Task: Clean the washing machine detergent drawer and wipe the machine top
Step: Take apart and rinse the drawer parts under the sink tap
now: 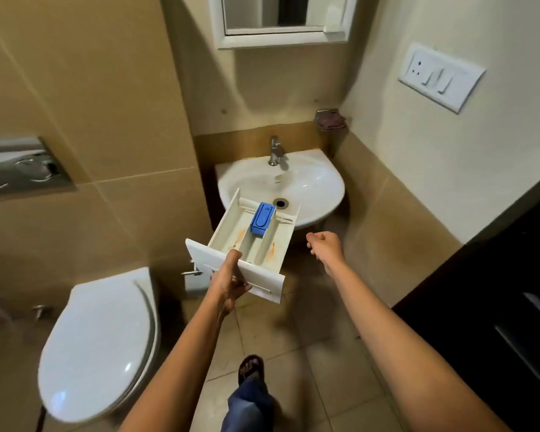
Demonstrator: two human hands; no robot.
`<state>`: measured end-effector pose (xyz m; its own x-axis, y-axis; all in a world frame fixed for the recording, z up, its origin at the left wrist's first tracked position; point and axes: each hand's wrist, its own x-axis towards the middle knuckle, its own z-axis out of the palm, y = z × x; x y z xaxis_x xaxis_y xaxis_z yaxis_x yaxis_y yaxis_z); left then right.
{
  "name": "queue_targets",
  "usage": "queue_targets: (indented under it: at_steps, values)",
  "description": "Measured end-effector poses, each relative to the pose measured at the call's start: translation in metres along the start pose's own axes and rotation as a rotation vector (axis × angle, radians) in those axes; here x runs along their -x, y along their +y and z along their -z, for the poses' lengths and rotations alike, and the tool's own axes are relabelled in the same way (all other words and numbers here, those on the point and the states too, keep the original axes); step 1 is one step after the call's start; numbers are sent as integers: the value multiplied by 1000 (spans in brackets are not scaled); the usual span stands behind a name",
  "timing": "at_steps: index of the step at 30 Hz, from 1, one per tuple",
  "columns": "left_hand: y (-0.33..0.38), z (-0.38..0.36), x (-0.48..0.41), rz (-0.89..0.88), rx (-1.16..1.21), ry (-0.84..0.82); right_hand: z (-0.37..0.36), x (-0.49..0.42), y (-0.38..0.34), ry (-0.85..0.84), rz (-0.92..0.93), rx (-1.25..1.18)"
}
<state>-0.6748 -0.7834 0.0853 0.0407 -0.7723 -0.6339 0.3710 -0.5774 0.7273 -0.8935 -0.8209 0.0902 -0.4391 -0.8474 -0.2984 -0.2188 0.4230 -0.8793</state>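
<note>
While the person is standing at the bathroom sink, their left hand point(228, 282) is gripping the detergent drawer point(225, 227) by its front panel, thumb over the top edge and fingers curled underneath. It is holding the drawer out roughly level, so the far end appears to be reaching over the near rim of the sink point(325, 179). The right hand point(326, 246) is stretching forward just beside the drawer without touching it, fingers curled in toward the palm and holding nothing. Inside the drawer a blue insert point(262, 219) is sitting in the middle compartment toward the back, and orange stains point(240, 235) are showing on the floors of the compartments on either side of it. No water is coming from the tap point(275, 151) behind the basin. A toilet point(97, 344) with its lid down is standing off to the left, and a switch plate point(441, 76) is hanging on the right wall. To my eye the job is only getting started: the drawer is out of the machine and at the water, but the stains say the washing is not yet done. The washing machine is not showing from here, so I cannot tell the state of its top. Rinsing, refitting the drawer and wiping the top all seem to be waiting.
</note>
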Motion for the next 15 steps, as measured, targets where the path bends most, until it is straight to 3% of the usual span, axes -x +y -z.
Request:
queue_targets:
  at_steps: [15]
  values:
    - [86, -109, -169, 60, -149, -39, -16, -205, -62, 130, -70, 21]
